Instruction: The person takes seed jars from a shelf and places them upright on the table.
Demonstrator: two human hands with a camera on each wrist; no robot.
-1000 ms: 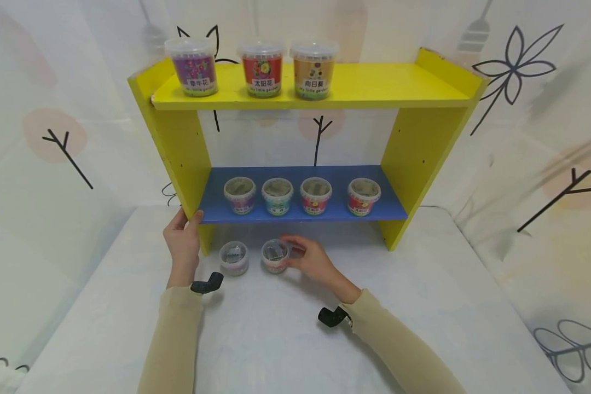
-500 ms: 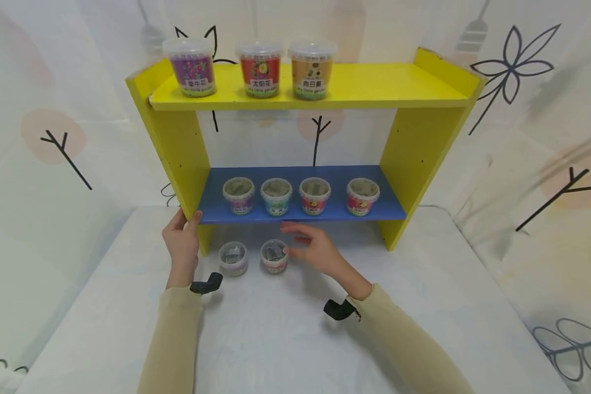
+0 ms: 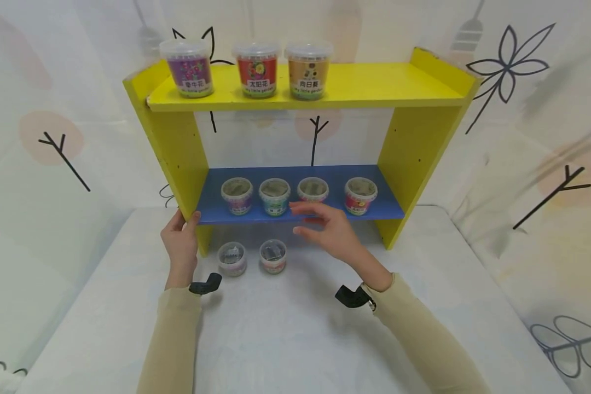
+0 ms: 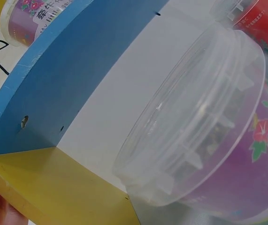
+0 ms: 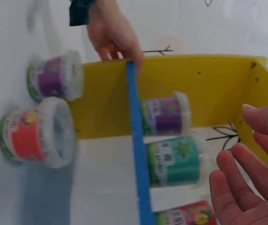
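Note:
My left hand (image 3: 181,243) grips the lower left side panel of a yellow and blue shelf (image 3: 179,139), thumb by the end of the blue board. My right hand (image 3: 331,230) hangs in front of the blue board (image 3: 295,172), fingers spread and holding nothing. It overlaps a red-labelled seed cup (image 3: 312,190) there. On the table under that board stand two lidded cups, one purple-labelled (image 3: 232,260) and one red-labelled (image 5: 26,136). Also on the board are a purple cup (image 3: 237,196), a green cup (image 3: 274,197) and another red cup (image 3: 360,196).
Up on the yellow top board (image 3: 374,82) are a purple cup (image 3: 191,71), a red cup (image 3: 258,71) and an orange-yellow cup (image 3: 308,72), all lidded. A white cloth with printed plants hangs behind. White covering (image 3: 271,339) lies over the table.
My right hand has let go of the red-labelled cup on the table and risen up and to the right, before the blue board. The left hand keeps its grip on the shelf.

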